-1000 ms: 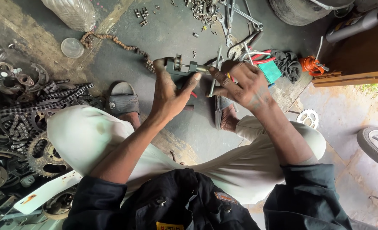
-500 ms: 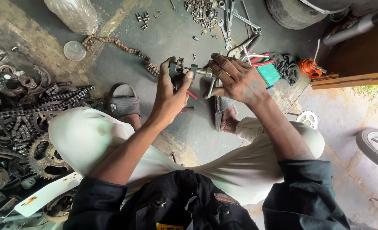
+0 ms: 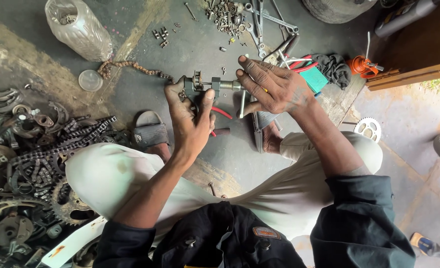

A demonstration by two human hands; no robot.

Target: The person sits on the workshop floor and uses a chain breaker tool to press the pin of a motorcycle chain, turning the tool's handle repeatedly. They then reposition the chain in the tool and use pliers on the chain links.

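Head view: your left hand is clenched around the body of a chain breaker tool, held above the concrete floor between your knees. Your right hand closes its fingers on the tool's threaded screw end. A rusty drive chain trails from the tool's left side across the floor toward a clear plastic bag.

Risk, as a judgement: the tool is held in mid-air with no support, so a hard turn of the screw could twist it out of your left hand's hold or push the pin off line. The chain's hanging weight may pull the link askew. Your left-hand fingertips sit close to the jaws and could be pinched.

Surroundings: red-handled pliers lie directly under the tool. Spanners and loose nuts are scattered beyond it, with a dark rag and an orange oil can to the right. A heap of old chains and sprockets crowds your left knee; a lone sprocket lies by your right.
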